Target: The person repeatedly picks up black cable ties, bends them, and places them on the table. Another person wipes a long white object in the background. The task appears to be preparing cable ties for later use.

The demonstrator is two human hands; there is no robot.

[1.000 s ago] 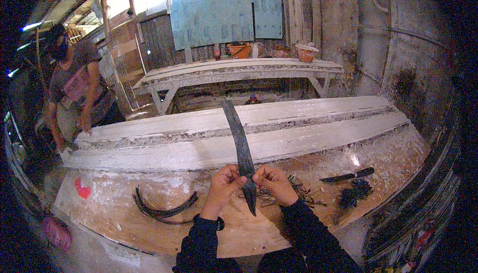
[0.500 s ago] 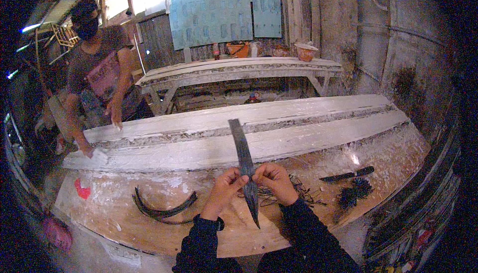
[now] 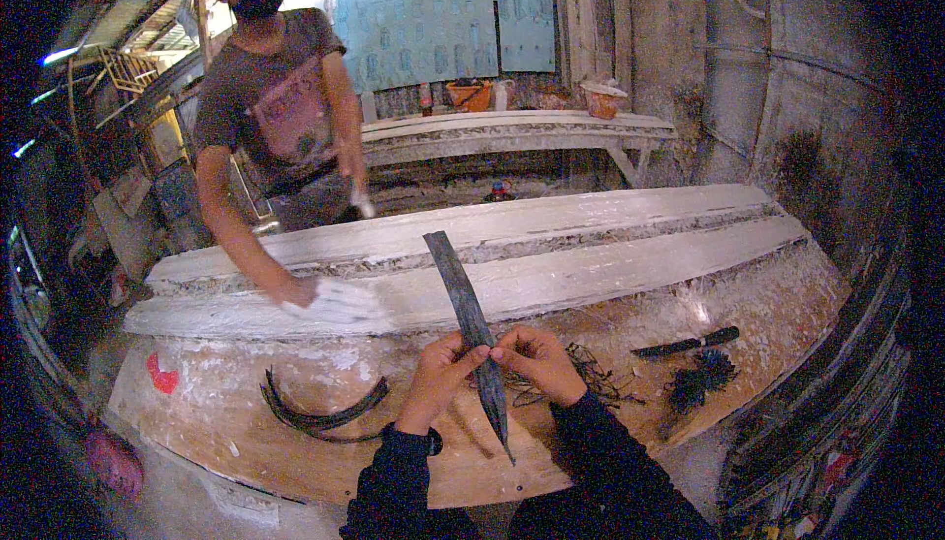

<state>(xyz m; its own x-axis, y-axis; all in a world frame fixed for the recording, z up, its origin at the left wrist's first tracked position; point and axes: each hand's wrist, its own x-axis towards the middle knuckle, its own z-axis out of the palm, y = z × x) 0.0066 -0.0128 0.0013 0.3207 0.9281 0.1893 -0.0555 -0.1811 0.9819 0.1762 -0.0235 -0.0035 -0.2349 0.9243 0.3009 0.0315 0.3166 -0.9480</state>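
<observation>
A long, flat, dark strip (image 3: 455, 284), which looks like rubber, is held at a slant above the wooden table. Its upper end is cut square and its lower end narrows to a point. My left hand (image 3: 436, 375) pinches one edge low on the strip between thumb and fingers. On the opposite edge, my right hand (image 3: 544, 363) pinches it too, with both thumbs almost meeting. Curved dark strips (image 3: 325, 422) lie left of my left hand. A tangle of thin dark strands (image 3: 602, 382) sits partly hidden behind my right hand.
A dark knife (image 3: 687, 343) and a spiky dark bundle (image 3: 703, 381) lie on the table (image 3: 236, 432) at right. Two long white-coated boards (image 3: 640, 250) run along its far side. Across them leans a masked person (image 3: 271, 117), one hand with something white on the near board. A red piece (image 3: 161, 375) lies left.
The upper end of the strip has tipped left, while my hands keep their pinch on it. The other person has moved right, and their hand has slid right along the near white board.
</observation>
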